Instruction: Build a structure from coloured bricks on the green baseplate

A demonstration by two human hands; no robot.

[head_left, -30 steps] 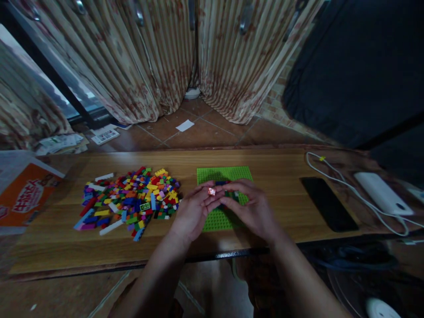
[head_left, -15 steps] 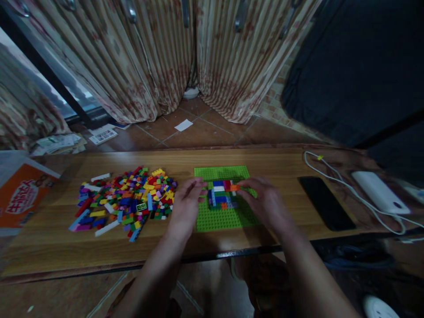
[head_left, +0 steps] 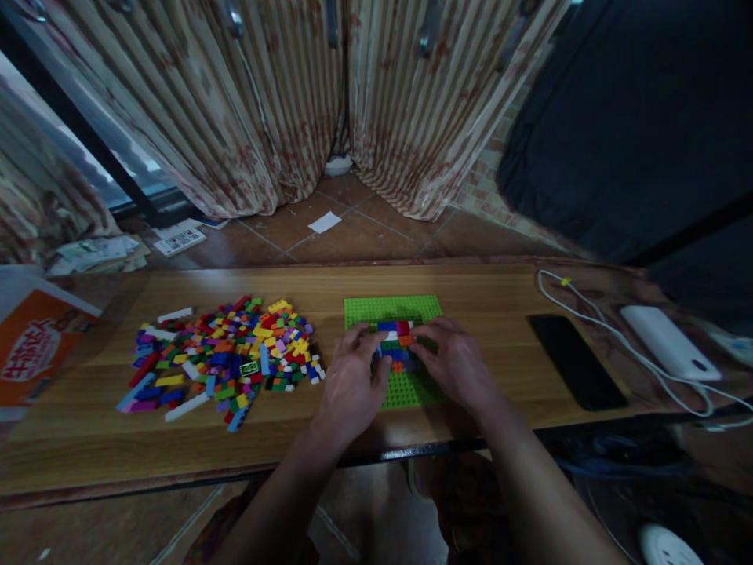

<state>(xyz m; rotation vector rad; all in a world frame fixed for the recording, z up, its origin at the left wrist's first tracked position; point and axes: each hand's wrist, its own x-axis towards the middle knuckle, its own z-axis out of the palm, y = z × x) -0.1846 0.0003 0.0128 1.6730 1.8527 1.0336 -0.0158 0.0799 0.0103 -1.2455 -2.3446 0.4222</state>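
A small block structure of blue, white, red and orange toy bricks (head_left: 388,326) stands on the green baseplate (head_left: 405,397). My left hand (head_left: 356,380) curls around the structure's left side, thumb and fingertips against it. An orange brick (head_left: 406,340) sits at the structure's right edge, pinched by the thumb and fingers of my right hand (head_left: 452,361). Whether that brick is fully pressed down cannot be made out. Both hands hide parts of the baseplate and of the structure's sides.
On the wooden table (head_left: 494,298), a heap of loose mixed bricks (head_left: 223,357) lies to the left. A black phone (head_left: 576,361) is at the right, beside a white cable (head_left: 635,337) and a white device (head_left: 671,341). An orange-and-white bag (head_left: 35,345) stands at the far left.
My left hand has moved right and closed in on the structure's left side. The orange brick in my right hand has shifted left and slightly down, onto the structure's right edge.
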